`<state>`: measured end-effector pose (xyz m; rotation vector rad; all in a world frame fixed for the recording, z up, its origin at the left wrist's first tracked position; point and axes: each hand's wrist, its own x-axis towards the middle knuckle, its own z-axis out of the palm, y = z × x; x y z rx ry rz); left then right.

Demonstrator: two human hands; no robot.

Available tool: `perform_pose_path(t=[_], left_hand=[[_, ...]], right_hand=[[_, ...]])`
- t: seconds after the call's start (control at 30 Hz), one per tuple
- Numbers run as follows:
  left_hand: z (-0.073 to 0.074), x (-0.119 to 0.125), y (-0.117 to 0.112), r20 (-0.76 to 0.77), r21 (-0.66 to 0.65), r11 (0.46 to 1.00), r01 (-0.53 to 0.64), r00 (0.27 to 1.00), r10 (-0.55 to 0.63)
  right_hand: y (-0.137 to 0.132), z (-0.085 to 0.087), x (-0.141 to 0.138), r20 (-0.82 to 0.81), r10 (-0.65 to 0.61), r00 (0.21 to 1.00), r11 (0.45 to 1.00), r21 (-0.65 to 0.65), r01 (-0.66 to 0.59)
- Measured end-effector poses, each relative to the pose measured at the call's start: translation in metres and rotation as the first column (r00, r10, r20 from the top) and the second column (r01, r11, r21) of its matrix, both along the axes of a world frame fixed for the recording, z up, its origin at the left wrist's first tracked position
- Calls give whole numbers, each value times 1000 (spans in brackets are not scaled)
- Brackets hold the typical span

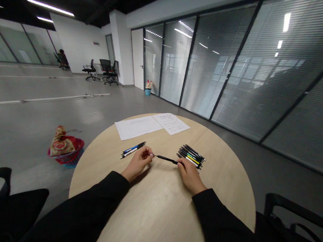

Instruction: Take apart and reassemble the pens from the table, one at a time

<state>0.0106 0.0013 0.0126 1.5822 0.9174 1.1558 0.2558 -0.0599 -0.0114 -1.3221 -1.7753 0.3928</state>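
Note:
Over the middle of the round table, a black pen [167, 159] is held nearly level between my two hands. My right hand [188, 172] grips its clip end, fingers closed. From the other end sticks out a thin rod [155, 155] that looks like the refill, and my left hand [140, 162] pinches it; a small silvery glint shows at those fingertips. Just beyond my right hand lies a row of several pens [191, 153], mostly black, with yellow, green and white ones among them. Left of my left hand, a few blue, black and white pens [132, 150] lie side by side.
Two printed paper sheets [140, 126] lie at the far side of the round wooden table [153, 218]. A basket [73, 160] with a bag in it stands on the floor at left. Black chairs [297, 212] flank the table. Glass partitions [206, 64] run behind.

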Motion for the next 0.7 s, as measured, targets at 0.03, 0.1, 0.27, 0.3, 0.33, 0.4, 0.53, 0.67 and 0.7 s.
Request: perform_pose_path(t=[0.03, 0.1, 0.27, 0.3, 0.33, 0.4, 0.53, 0.67, 0.7], left_hand=[[0, 0, 0, -4, -6, 1000, 1, 1000, -1], [0, 0, 0, 8, -44, 999, 10, 1000, -10], [1, 1, -3, 123, -204, 975, 84, 991, -60], [2, 1, -4, 140, -222, 970, 97, 988, -67], [2, 1, -4, 156, -235, 966, 109, 985, -73], [3, 1, -5, 187, -259, 957, 132, 979, -85], [4, 1, -6, 225, -286, 946, 150, 971, -86], [4, 1, -7, 211, -289, 947, 143, 974, -83], [3, 1, -7, 204, -292, 945, 145, 975, -86]], right_hand=[[0, 0, 0, -1, 0, 1000, 1000, -2, 0], [0, 0, 0, 0, -3, 1000, 1000, -10, 3], [0, 0, 0, -2, -4, 1000, 1000, -18, 4], [0, 0, 0, -3, -3, 1000, 1000, -19, 3], [0, 0, 0, -2, -4, 1000, 1000, -21, 4], [0, 0, 0, -4, -4, 1000, 1000, -25, 4], [1, -1, 0, -16, 1, 1000, 1000, -27, -1], [2, -2, 1, -20, 14, 1000, 1000, -19, -14], [2, -2, 1, -21, 15, 1000, 1000, -21, -15]])
